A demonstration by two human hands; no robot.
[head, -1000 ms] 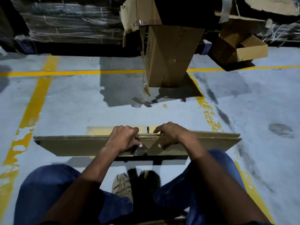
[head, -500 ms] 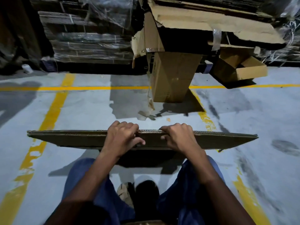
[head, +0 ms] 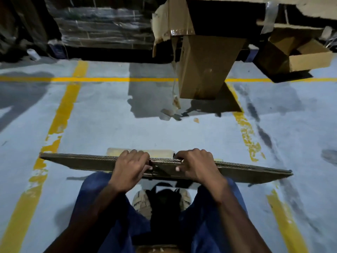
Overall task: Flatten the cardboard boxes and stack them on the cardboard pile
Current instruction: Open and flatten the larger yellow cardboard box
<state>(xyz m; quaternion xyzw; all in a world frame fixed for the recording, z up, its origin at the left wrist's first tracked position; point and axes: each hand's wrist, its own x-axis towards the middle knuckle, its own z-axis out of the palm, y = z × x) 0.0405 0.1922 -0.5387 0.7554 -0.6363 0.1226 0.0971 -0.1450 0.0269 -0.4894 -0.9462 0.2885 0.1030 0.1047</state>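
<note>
Tilted now, the wide flattened brown corrugated cardboard box [head: 78, 162] dips at its right end where half a second ago it hung level, held edge-up above the knees. Left hand [head: 130, 168] and right hand [head: 196, 166] sit close together, fingers curled over its top edge, thumbs pinching the near face. Light, stiff, probably floppy at the ends; a wider grip would steady it

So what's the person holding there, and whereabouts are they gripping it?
A flattened cardboard box, held edge-up. Both the left hand and the right hand grip its top edge near the middle, fingers curled over the far side.
</note>
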